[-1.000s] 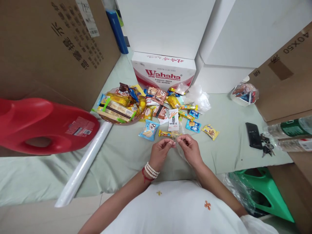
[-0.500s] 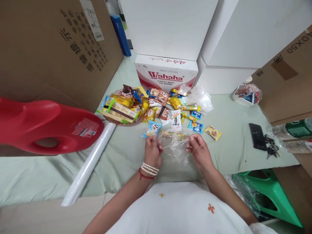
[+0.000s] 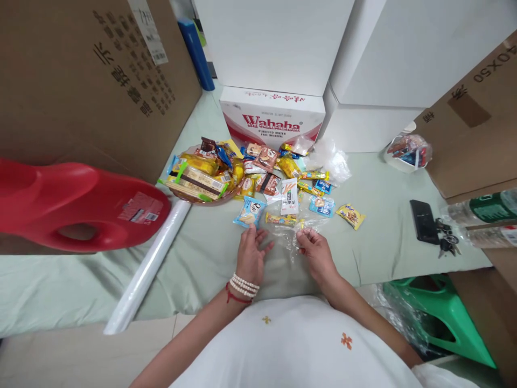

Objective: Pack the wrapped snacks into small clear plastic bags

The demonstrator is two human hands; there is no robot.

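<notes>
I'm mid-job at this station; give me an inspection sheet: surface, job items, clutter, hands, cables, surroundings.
Surface: pale green cloth, creased toward the front.
Job's things: clear plastic bag, crumpled; blue snack packet beside it; more snack packets scattered beyond.
Clutter: snack-filled bowl; phone and keys at right; clear roll at left.
Hands: right hand pinches the bag; left hand is open, fingertips at the blue packet's lower edge, contact unclear.
Cables: nothing seen.
Surroundings: Wahaha carton behind the snacks; green stool low at right.
</notes>
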